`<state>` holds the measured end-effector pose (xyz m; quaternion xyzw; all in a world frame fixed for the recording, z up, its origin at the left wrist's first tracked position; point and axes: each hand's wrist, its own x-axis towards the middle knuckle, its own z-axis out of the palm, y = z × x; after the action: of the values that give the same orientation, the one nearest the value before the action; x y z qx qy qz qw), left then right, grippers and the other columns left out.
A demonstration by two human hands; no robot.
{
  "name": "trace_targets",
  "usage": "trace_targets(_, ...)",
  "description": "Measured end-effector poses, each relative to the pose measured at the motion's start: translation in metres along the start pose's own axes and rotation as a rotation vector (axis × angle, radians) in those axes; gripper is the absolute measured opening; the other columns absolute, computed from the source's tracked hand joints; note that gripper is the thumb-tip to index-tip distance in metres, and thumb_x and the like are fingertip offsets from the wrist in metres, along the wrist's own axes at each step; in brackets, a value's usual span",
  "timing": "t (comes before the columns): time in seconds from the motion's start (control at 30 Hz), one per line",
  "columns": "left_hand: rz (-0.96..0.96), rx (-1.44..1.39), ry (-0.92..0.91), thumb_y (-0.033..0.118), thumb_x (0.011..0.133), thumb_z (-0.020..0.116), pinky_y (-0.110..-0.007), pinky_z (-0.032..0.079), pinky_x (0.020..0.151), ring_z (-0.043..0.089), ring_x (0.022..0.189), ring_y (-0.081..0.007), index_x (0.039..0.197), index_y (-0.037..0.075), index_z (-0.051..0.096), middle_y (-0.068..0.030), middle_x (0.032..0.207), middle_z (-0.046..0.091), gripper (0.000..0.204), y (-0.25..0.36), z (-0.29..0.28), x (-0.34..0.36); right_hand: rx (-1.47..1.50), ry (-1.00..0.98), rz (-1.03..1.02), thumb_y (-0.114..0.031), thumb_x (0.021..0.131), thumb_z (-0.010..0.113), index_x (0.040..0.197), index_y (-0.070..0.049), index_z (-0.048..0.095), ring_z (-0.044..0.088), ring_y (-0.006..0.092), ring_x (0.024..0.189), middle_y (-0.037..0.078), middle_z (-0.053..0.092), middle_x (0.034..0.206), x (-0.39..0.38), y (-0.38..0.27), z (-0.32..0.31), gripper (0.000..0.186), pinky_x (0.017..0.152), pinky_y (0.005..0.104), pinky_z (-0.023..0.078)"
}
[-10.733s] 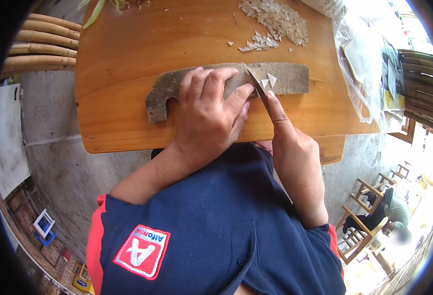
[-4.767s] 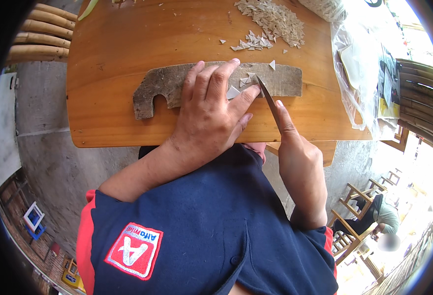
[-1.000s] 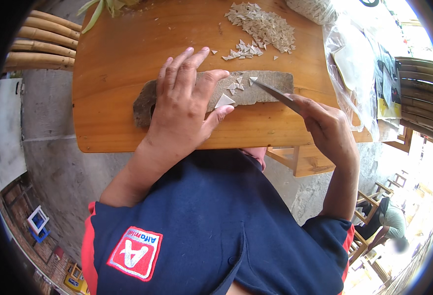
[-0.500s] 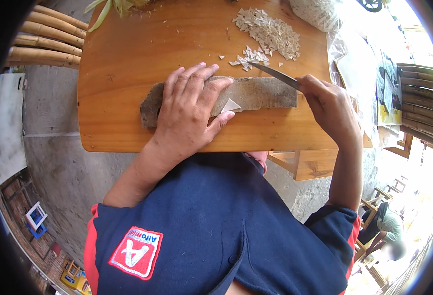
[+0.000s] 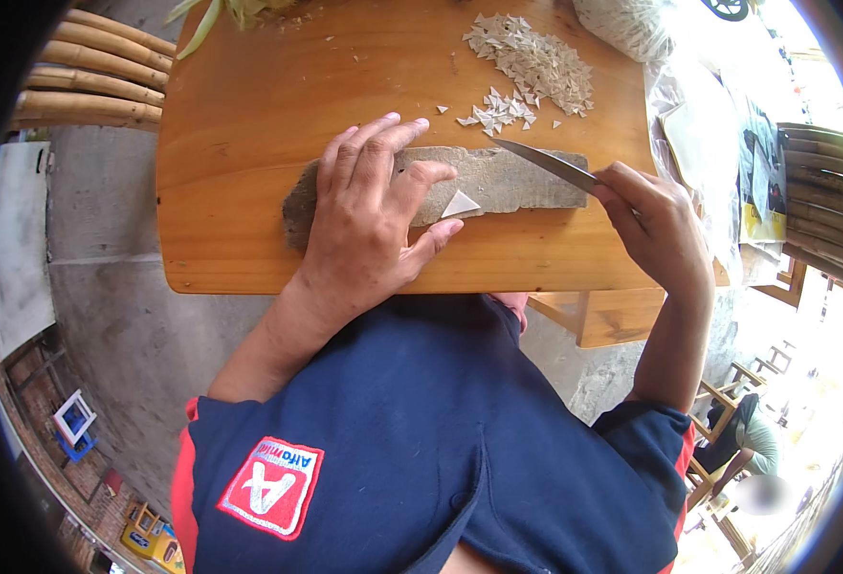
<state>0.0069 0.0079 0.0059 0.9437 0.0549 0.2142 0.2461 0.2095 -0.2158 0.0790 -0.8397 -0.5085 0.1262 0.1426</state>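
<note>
A worn grey-brown board [image 5: 527, 182] lies across the wooden table near its front edge. My left hand [image 5: 369, 196] rests over the board's left part, fingers spread, thumb apart from the forefinger. Just right of that thumb, a small pale triangular piece [image 5: 461, 204] lies on the board near its front edge; no finger visibly grips it. My right hand [image 5: 653, 218] is closed round the handle of a knife [image 5: 551, 165]. Its blade points left and away, above the board's right part, with the tip near the far edge. Several small white triangular pieces [image 5: 500, 112] lie beyond the tip.
A larger heap of pale triangular chips [image 5: 536, 59] spreads over the far right of the table [image 5: 240, 191]. Behind it stands a clear plastic bag [image 5: 622, 24] of pale bits. Dry husks [image 5: 240, 10] lie at the far left. Another person [image 5: 752, 440] is at lower right.
The knife has shifted slightly nearer, its tip away from the small white pieces. My left forefinger and thumb stand a little farther from the triangular piece. The whole view has drifted slightly.
</note>
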Motion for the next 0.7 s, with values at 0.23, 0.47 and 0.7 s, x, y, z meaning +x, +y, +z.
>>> trace_targets(0.23,-0.051,-0.021,0.0,0.024,0.079,0.085,-0.054,0.032,0.116,0.045,0.14,-0.0376,0.094,0.014,0.071,-0.0137,0.139,0.056,0.023,0.0,0.006,0.004,0.261,0.122,0.155,-0.007,0.095,0.069,0.099,-0.003,0.068,0.063,0.034,0.065,0.016,0.064,0.075,-0.031,-0.019,0.028,0.006,0.061,0.0405,0.05)
trace_targets(0.47,-0.082,0.028,0.013,0.023,0.083,0.083,-0.054,0.031,0.118,0.044,0.142,-0.0384,0.094,0.013,0.072,-0.0124,0.144,0.056,0.019,0.011,0.011,0.012,0.411,0.244,0.3,-0.007,0.097,0.069,0.1,0.0,0.069,0.061,0.0308,0.063,0.017,0.063,0.075,-0.059,-0.04,0.057,0.008,0.061,0.0362,0.05)
trace_targets(0.7,-0.06,0.08,0.051,0.027,0.083,0.084,-0.06,0.029,0.119,0.045,0.141,-0.0388,0.095,0.014,0.072,-0.0124,0.141,0.058,0.021,0.013,0.022,0.017,0.514,0.235,0.415,-0.004,0.098,0.068,0.1,0.001,0.069,0.06,0.0246,0.062,0.015,0.063,0.074,-0.075,-0.048,0.07,0.006,0.061,0.0332,0.049)
